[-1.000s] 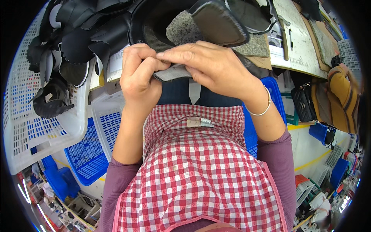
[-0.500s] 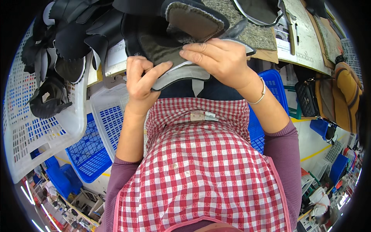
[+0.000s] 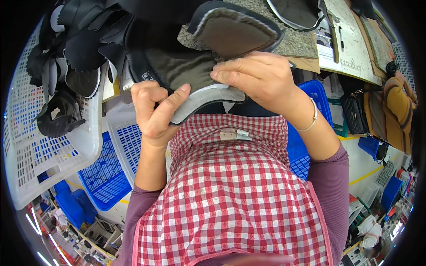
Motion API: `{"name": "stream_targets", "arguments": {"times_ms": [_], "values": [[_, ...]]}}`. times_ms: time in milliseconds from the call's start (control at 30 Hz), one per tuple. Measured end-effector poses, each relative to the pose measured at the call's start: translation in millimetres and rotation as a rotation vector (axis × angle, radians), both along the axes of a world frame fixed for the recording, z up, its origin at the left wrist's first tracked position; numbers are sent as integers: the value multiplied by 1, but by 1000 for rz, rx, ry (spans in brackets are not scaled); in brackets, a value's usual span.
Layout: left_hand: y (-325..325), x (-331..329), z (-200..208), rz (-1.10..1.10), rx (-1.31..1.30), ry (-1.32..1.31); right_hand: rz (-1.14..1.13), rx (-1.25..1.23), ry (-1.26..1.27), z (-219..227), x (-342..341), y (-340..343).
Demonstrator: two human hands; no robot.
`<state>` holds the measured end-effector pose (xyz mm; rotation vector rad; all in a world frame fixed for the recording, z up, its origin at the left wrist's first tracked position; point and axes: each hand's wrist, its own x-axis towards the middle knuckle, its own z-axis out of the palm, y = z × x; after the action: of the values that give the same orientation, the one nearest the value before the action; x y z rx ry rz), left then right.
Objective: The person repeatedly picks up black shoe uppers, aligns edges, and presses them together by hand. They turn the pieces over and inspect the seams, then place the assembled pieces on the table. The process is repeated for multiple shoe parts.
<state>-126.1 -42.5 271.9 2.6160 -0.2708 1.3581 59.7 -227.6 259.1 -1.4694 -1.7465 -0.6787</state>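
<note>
Both hands grip a black shoe upper point(image 3: 182, 66) with a dark, soft lining, held up at the bench's near edge. My left hand point(image 3: 153, 104) is closed on its left side, thumb pressed on the lining beside a pale grey curved edge strip point(image 3: 206, 103). My right hand point(image 3: 262, 77) pinches the same strip farther right, fingertips together on the lining and the thumb mostly hidden. Above the right fingers a flap of the upper point(image 3: 237, 33) with a whitish rim stands folded up. Fingers under the piece are out of sight.
A white plastic basket point(image 3: 66, 155) at left carries several black shoe parts point(image 3: 84, 48). Blue crates point(image 3: 104, 173) stand lower down. The bench point(image 3: 355, 55) holds a stone-like slab point(image 3: 301, 44), a pen point(image 3: 341, 36) and another black upper point(image 3: 295, 13). A black quilted bag point(image 3: 353, 111) hangs at right.
The upper has been spread wider and its flap has shifted right. My left hand has moved slightly left and down, my right hand slightly right. Both still grip the edge.
</note>
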Motion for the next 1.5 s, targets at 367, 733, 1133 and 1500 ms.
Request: {"name": "stream_targets", "arguments": {"times_ms": [367,733,1133,1500], "values": [[1,31,77,31,113,24,-199,-333,32,56,-25,-15],[-81,64,61,-383,-156,686,-165,-73,1372,17,54,32],[-3,119,57,-489,322,97,711,255,1975,-16,40,12],[-17,70,84,-151,275,-54,541,240,1920,-11,3,18]]}}
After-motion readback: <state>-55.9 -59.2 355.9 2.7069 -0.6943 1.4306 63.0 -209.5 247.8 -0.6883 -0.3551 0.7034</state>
